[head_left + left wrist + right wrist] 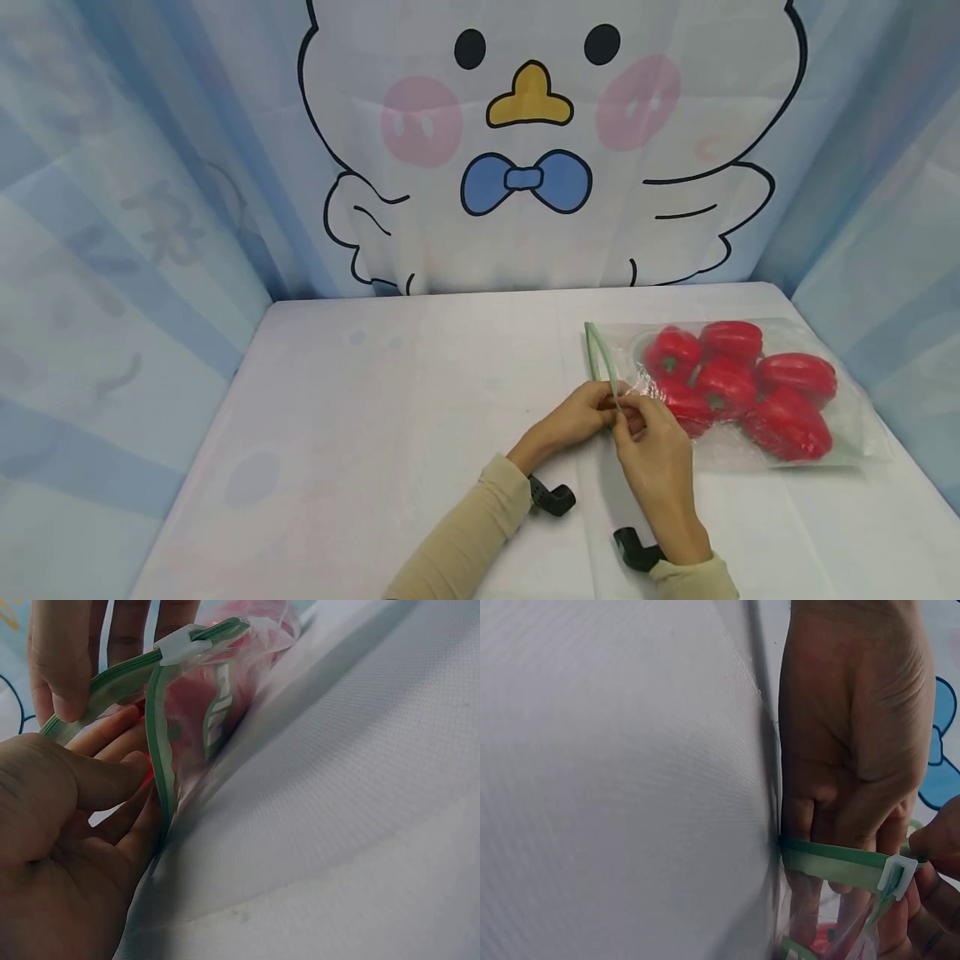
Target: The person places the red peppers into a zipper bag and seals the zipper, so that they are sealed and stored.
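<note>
A clear slider zip bag [851, 446] lies on the right side of the table, holding several red bell peppers [729, 387]. Its mouth, edged by a green zip strip [112, 686], faces left and gapes. My left hand [581, 414] reaches into that mouth, fingers extended and partly seen through the plastic, with the strip running across them in the right wrist view. Just beside it, my right hand [658, 454] pinches the strip between thumb and fingers. The white slider [898, 877] sits on the strip near my right fingers. In the head view the right hand partly hides the left fingertips.
A white cloth covers the table [360, 433]. Behind it hangs a curtain [525, 250] printed with a cartoon figure and a blue bow tie, and blue-white curtains [97, 275] flank the sides. A dark wrist camera [555, 498] sits by the left cuff.
</note>
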`<act>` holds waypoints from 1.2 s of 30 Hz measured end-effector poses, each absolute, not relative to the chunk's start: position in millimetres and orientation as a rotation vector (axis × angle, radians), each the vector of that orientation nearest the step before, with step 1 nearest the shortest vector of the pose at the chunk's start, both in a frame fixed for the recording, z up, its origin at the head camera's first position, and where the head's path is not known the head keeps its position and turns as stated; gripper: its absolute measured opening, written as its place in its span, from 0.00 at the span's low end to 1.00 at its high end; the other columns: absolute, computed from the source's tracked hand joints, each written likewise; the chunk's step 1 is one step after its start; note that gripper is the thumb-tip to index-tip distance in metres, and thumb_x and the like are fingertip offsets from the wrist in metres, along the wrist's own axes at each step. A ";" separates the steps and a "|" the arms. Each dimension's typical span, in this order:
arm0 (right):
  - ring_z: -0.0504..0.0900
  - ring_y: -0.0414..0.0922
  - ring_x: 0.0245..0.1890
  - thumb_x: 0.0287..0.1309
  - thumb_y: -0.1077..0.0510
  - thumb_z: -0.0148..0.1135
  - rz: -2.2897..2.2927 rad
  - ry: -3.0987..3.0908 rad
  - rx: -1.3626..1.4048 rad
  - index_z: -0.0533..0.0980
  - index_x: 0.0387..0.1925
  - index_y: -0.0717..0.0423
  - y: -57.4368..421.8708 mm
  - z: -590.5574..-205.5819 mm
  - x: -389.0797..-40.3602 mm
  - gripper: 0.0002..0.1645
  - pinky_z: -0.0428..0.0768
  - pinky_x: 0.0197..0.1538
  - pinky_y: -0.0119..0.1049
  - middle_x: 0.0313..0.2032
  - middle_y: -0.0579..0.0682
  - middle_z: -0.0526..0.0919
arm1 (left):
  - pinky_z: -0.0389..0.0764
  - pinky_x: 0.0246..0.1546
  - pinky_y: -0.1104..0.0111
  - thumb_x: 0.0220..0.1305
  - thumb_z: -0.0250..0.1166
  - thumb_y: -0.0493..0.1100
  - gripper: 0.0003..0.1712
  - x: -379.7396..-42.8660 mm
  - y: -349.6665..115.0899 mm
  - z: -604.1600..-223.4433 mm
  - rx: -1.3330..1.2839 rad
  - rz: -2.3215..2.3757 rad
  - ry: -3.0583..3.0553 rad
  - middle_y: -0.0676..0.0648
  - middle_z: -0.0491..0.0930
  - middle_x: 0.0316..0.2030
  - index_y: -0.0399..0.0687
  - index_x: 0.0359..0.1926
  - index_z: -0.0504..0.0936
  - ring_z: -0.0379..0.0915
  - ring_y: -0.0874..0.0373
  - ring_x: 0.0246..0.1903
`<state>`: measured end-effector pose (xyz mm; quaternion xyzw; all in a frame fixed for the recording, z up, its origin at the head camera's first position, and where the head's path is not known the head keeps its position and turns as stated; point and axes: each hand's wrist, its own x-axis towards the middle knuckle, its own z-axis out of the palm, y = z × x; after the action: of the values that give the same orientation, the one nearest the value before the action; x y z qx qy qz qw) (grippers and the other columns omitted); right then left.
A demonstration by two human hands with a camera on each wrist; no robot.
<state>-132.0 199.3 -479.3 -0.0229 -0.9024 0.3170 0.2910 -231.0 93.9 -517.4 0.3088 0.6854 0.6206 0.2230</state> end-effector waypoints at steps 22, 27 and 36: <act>0.77 0.23 0.30 0.65 0.63 0.68 1.122 -2.544 -0.235 0.86 0.49 0.57 227.6 -458.9 -124.3 0.12 0.72 0.34 0.13 0.38 0.58 0.90 | 0.86 0.25 0.71 0.73 0.62 0.35 0.08 -214.6 55.2 -489.4 0.283 1.809 2.055 0.40 0.90 0.39 0.36 0.48 0.83 0.86 0.59 0.26; 0.77 0.23 0.29 0.69 0.58 0.66 1.182 -2.612 -0.332 0.85 0.51 0.57 243.4 -457.5 -113.3 0.12 0.77 0.32 0.18 0.43 0.60 0.91 | 0.87 0.25 0.69 0.74 0.63 0.38 0.09 -189.3 53.5 -489.6 0.275 1.774 1.993 0.37 0.90 0.38 0.35 0.49 0.81 0.82 0.62 0.23; 0.84 0.36 0.36 0.76 0.49 0.59 1.828 -2.616 -0.527 0.74 0.65 0.64 253.5 -471.2 -84.7 0.27 0.87 0.40 0.32 0.40 0.40 0.87 | 0.83 0.17 0.67 0.76 0.62 0.49 0.17 -153.4 65.7 -489.9 0.292 1.632 2.045 0.46 0.90 0.33 0.39 0.49 0.83 0.81 0.59 0.19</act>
<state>-84.7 253.5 -471.2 -0.1628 -0.8078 0.5646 -0.0465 -153.4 65.7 -489.9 0.1073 0.7517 0.6000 0.2518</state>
